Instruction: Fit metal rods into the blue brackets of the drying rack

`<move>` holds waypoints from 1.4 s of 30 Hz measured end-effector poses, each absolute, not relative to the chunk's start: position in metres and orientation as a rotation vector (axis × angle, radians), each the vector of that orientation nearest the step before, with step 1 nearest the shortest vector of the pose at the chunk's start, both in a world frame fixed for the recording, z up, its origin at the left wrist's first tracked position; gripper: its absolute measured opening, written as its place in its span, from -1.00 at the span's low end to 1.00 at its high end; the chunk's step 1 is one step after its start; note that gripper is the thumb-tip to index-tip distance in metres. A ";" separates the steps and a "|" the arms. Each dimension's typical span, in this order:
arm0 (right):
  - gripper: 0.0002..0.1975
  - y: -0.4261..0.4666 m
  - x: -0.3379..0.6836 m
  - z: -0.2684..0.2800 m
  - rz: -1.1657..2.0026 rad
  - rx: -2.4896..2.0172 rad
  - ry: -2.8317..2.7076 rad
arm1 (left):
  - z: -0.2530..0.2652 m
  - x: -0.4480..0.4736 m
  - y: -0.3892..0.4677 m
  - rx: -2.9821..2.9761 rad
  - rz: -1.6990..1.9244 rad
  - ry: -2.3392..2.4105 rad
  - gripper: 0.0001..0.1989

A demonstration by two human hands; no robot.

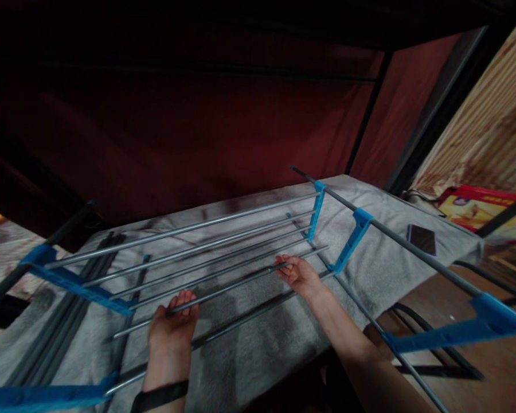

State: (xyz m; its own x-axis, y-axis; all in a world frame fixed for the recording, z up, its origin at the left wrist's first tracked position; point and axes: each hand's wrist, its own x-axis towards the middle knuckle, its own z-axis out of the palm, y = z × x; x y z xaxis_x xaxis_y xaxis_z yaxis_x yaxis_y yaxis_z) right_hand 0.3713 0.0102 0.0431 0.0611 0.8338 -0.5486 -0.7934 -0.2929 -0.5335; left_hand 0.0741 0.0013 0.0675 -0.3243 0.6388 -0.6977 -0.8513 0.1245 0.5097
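Observation:
A loose metal rod (232, 285) lies across both palms, its two ends free of the blue brackets. My left hand (174, 321), with a dark band on the wrist, has its fingers curled around the rod near its left part. Toward the rod's right end, my right hand (298, 275) grips it between thumb and fingers. Behind the hands stands a rack frame, with several rods (198, 222) running between a left blue bracket (75, 284) and a right blue bracket (316, 209). Another rod (245, 321) passes below my hands to a middle blue bracket (351, 241).
Grey cloth (223, 367) covers the surface beneath the rack. Several grey tubes (69, 321) lie at the left. A phone (422, 240) rests at the right, with a red and yellow box (477, 209) beyond it. A dark red panel (198, 132) closes off the back.

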 end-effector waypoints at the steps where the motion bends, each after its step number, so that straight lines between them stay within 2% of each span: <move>1: -0.83 0.011 0.372 0.043 1.590 -0.980 -0.060 | 0.068 0.072 0.002 -0.274 1.547 1.146 -0.63; 9: -0.82 0.013 0.375 0.042 1.556 -0.995 -0.070 | 0.073 0.051 0.010 -0.376 1.753 1.164 -0.64; 21: -0.91 0.017 0.372 0.040 1.546 -1.034 -0.077 | 0.087 0.039 0.001 -0.358 1.947 0.989 -0.52; 31: -0.81 0.017 0.369 0.038 1.543 -0.959 -0.095 | 0.087 0.031 0.001 -0.243 1.890 1.114 -0.61; 35: -0.84 0.016 0.359 0.035 1.543 -0.963 -0.170 | 0.086 0.032 0.008 -0.239 1.856 1.161 -0.65; 38: -0.85 0.015 0.352 0.032 1.535 -0.945 -0.233 | 0.081 0.042 0.013 -0.248 1.734 1.180 -0.74; 42: -0.79 0.015 0.345 0.029 1.499 -0.966 -0.262 | 0.074 0.077 0.011 -0.234 1.635 1.181 -0.76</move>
State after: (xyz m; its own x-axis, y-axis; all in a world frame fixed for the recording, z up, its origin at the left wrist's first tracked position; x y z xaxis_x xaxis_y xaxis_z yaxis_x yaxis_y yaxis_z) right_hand 0.3448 0.0147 0.0289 0.1231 0.9053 -0.4066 -0.7138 -0.2038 -0.6700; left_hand 0.0767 0.0106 0.0737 -0.4244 0.6245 -0.6556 -0.8185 0.0450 0.5727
